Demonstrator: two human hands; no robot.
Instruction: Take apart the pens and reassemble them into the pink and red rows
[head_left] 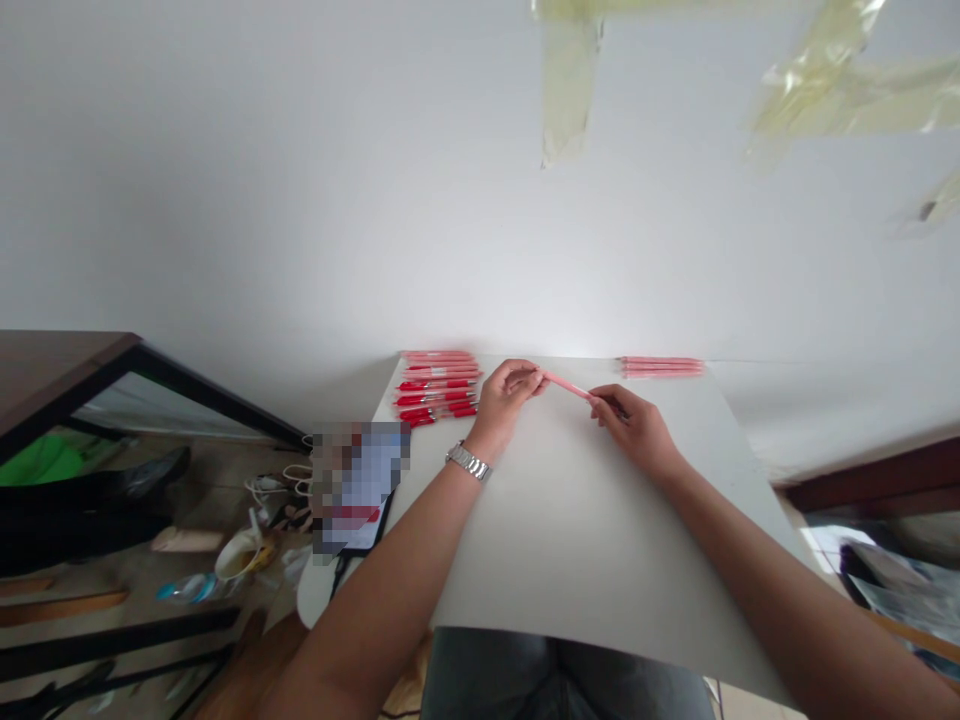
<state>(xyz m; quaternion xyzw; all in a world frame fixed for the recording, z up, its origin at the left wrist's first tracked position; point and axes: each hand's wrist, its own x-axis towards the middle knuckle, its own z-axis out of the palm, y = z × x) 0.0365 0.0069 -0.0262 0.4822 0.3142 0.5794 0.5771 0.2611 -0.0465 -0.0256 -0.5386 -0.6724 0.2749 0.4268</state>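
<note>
Pink, slim, plastic-looking pen [566, 384] in head view, over smooth white tabletop [570, 530]: pinched at one end in closed-up left hand [507, 393], at other in closed-up right hand [634, 425]. Keep pinches light, ends in line; avoid bending.

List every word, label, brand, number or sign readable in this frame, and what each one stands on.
None can be read.
Pink pen between the left hand and right hand: too small to show any lettering.
Left row of pens and right row of pens: also too small.
Screen at the table's left: pixelated, unreadable.
Yellowish tape on the wall: no writing visible.
</note>
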